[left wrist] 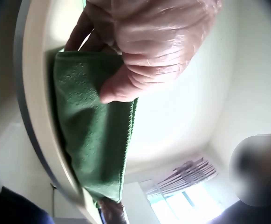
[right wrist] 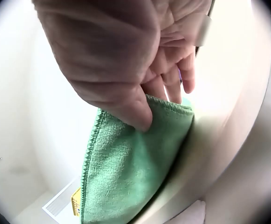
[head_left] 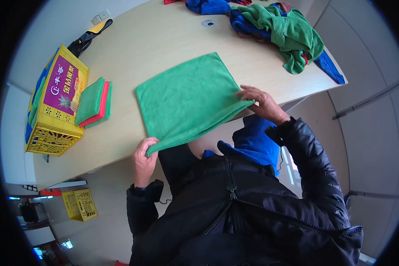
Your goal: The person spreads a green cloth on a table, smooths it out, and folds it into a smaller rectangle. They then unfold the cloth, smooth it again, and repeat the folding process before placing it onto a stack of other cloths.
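A green towel (head_left: 186, 95) lies on the table near its front edge, its near side lifted and hanging toward the person. My left hand (head_left: 144, 160) pinches the near left corner; in the left wrist view the thumb (left wrist: 119, 87) presses on the cloth with the fingers behind it. At the near right corner, my right hand (head_left: 264, 104) pinches the towel between thumb (right wrist: 137, 112) and fingers. The stitched hem runs between both hands. In the right wrist view the green towel (right wrist: 130, 163) hangs down from the grip.
A folded stack of green and red towels (head_left: 94, 103) sits left, against a yellow crate (head_left: 53, 133). Rumpled green and blue cloths (head_left: 288, 35) are heaped at the far right. Blue cloth (head_left: 257, 142) lies over the person's lap. Another yellow crate (head_left: 80, 205) stands on the floor.
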Demonstrator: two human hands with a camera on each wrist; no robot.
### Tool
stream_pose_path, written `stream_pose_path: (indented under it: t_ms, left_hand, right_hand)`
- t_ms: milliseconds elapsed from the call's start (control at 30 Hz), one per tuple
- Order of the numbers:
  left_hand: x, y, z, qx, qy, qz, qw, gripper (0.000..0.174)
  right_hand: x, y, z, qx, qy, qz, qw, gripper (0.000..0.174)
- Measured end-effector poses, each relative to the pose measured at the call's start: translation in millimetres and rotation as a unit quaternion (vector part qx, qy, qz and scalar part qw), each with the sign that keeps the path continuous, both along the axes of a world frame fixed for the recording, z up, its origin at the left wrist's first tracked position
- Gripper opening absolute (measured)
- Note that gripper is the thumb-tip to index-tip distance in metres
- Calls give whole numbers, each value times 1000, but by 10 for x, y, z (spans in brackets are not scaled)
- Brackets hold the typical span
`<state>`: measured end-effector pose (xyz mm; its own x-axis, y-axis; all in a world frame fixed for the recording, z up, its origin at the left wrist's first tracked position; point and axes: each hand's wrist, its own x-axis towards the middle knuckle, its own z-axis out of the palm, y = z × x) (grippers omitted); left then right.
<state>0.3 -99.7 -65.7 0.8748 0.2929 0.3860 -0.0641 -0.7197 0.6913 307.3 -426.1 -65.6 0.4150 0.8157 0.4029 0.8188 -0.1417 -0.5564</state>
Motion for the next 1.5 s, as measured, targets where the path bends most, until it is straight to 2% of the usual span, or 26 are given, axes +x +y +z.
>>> stream_pose_path:
  t_ms: [33, 67, 100, 133, 167, 200, 233, 300, 333, 400, 467, 567, 633, 700, 767, 833, 867, 933, 1000, 1067, 1233, 1333, 1500]
  left_hand:
    - [-36, 50, 61, 2, -3, 2, 1000, 17]
    - [-67, 87, 137, -44, 14, 12, 999, 15]
    - [-89, 123, 204, -90, 31, 23, 995, 14]
    - [-98, 167, 235, -136, 47, 32, 989, 13]
    - [-51, 235, 257, -135, 42, 35, 989, 13]
    - [62, 332, 294, -179, 45, 71, 980, 13]
    - [199, 426, 339, -223, 46, 108, 968, 15]
    - [570, 619, 378, -253, -15, 122, 960, 16]
    - [775, 826, 293, -223, -39, 115, 967, 17]
    - [1073, 1123, -22, -194, -69, 113, 972, 20]
    - [1252, 1282, -275, -267, -20, 118, 956, 24]
    - [1214, 1469, -516, -214, 26, 141, 966, 25]
    - [1085, 1434, -583, -191, 59, 152, 968, 26]
    - [959, 1317, -568, -235, 59, 167, 956, 26]
    - [932, 1206, -573, -257, 53, 176, 949, 26]
    - [927, 1107, -645, -123, 41, 222, 966, 25]
    - [953, 1046, -618, -54, 34, 244, 968, 24]
    - [997, 828, -532, -11, 35, 277, 960, 23]
    - [969, 569, -454, 72, 43, 336, 938, 21]
    - [907, 479, -488, 84, 47, 343, 935, 20]
    - [790, 404, -450, 115, 59, 348, 929, 17]
    - [834, 297, -441, 126, 70, 339, 930, 17]
    - [711, 313, -484, 165, 53, 327, 929, 15]
  right_hand:
    - [-53, -16, 56, 3, 61, 21, 998, 24]
    - [-52, -13, 98, 5, 121, 41, 992, 21]
    - [-10, 12, 130, 6, 118, 44, 992, 21]
    - [39, 44, 161, -15, 184, 30, 982, 17]
    - [92, 82, 197, -37, 249, 17, 968, 14]
    - [149, 137, 238, -59, 312, 4, 948, 13]
    - [220, 263, 285, -58, 307, 8, 950, 13]
    - [385, 613, 367, 26, 373, -38, 927, 18]
    - [506, 760, 371, 28, 369, -35, 928, 18]
    - [741, 1003, 256, -1, 390, -95, 916, 26]
    - [870, 1116, -35, -28, 364, -111, 924, 29]
    - [964, 1200, -156, -81, 321, -151, 931, 35]
    - [789, 1080, 72, -90, 388, -161, 903, 36]
    - [667, 1017, 63, -98, 421, -165, 887, 37]
    - [636, 1028, -48, -82, 382, -187, 901, 36]
    - [597, 1052, -177, -73, 362, -195, 909, 35]
    - [562, 1080, -222, -74, 290, -224, 928, 34]
    - [454, 1106, -337, -78, 144, -277, 947, 32]
    - [332, 1027, -381, -78, 113, -287, 948, 30]
    - [254, 971, -348, -67, 38, -311, 947, 26]
    - [105, 831, -270, -110, -11, -335, 936, 28]
    - [-40, 745, -345, -95, -61, -339, 934, 26]
    - [-106, 715, -454, -46, -67, -337, 938, 21]
